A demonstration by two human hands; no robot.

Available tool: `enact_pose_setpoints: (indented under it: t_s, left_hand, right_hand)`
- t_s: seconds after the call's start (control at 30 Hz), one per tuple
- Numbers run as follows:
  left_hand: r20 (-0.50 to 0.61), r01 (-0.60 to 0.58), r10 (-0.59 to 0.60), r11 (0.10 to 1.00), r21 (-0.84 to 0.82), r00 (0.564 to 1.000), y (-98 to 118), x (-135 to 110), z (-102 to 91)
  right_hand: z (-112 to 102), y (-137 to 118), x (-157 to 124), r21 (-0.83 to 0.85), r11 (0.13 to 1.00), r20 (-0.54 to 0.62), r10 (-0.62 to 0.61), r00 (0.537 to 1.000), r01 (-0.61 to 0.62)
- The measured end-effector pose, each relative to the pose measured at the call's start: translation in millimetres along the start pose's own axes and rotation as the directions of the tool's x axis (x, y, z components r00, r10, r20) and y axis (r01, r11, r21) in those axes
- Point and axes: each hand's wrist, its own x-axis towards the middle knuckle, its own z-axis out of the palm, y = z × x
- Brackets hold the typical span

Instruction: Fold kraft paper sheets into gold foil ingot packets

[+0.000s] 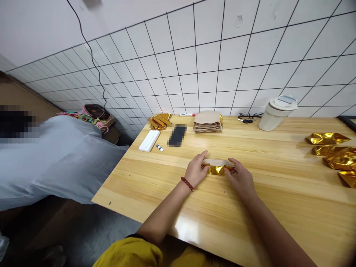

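Note:
Between my two hands is a piece of gold foil paper [217, 170], partly folded, with its pale backing showing along the far edge. My left hand [195, 170] grips its left end, thumb in front and fingers behind. At the right end, my right hand [241, 179] pinches the paper with thumb and fingers. The paper is at the tabletop, though whether it touches the wood is hard to see. Beyond it lies a stack of brown-backed paper sheets [207, 122] with a gold edge at its right.
Folded gold foil pieces [329, 138] lie at the right. A white cup [277, 113], glasses [250, 115], a marker [187, 114], gold strips [160, 121], a white power bank [149, 141] and a dark blurred object [177, 135] line the back. A person in grey [63, 159] is at the left.

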Motion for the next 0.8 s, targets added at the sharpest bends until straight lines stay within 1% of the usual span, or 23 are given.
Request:
enact_pose_setpoints:
  t_s: [0.1,0.13,0.17,0.23,0.3,0.33,0.47,0.6,0.7,0.73,0.8]
  left_hand:
    - [-0.029,-0.104,0.110,0.982,0.157,0.994,9.2,-5.5,-4.6]
    - [-0.019,-0.133,0.141,0.965,0.224,0.990,12.2,-9.2,-6.6]
    - [0.012,-0.161,0.165,0.944,0.287,0.986,14.8,-13.5,-8.8]
    - [0.136,-0.223,0.186,0.909,0.352,0.973,18.1,-23.1,-12.8]
    - [0.234,-0.277,0.203,0.895,0.350,0.951,18.4,-31.4,-15.0]
    - [0.262,-0.296,0.213,0.894,0.336,0.941,17.6,-34.3,-15.1]
    - [0.325,-0.325,0.225,0.898,0.296,0.919,10.4,-36.9,-11.0]
    - [0.378,-0.355,0.216,0.867,0.350,0.900,4.2,-33.8,-7.6]
    - [0.394,-0.358,0.207,0.860,0.364,0.896,3.1,-33.1,-7.2]
    - [0.381,-0.350,0.207,0.867,0.355,0.901,3.5,-33.1,-7.3]
    - [0.319,-0.321,0.220,0.894,0.313,0.922,4.6,-33.0,-8.1]
  right_hand:
    - [0.5,0.1,0.7,-0.049,0.999,0.003,-0.013,1.000,0.013]
    - [0.3,-0.2,0.7,-0.048,0.999,0.007,-0.006,1.000,0.006]
    - [0.1,-0.8,0.6,-0.048,0.999,0.013,0.000,1.000,0.000]
    - [-0.3,-2.1,0.1,-0.060,0.998,0.017,0.008,1.000,-0.007]
    - [-0.8,-3.3,-0.6,-0.076,0.997,0.021,0.007,1.000,-0.005]
    - [-1.1,-4.0,-1.0,-0.083,0.997,0.024,0.004,1.000,-0.002]
    - [-2.4,-6.4,-2.0,-0.119,0.993,0.043,-0.017,0.999,0.022]
    - [0.0,-7.6,-2.3,-0.203,0.978,0.059,-0.034,0.998,0.046]
    - [4.9,-5.9,-2.3,-0.267,0.961,-0.011,-0.078,0.997,0.072]
    - [6.0,-4.8,-2.3,-0.263,0.960,-0.044,-0.112,0.993,0.096]
    - [5.7,-2.4,-2.4,-0.218,0.960,-0.108,-0.201,0.974,0.174]
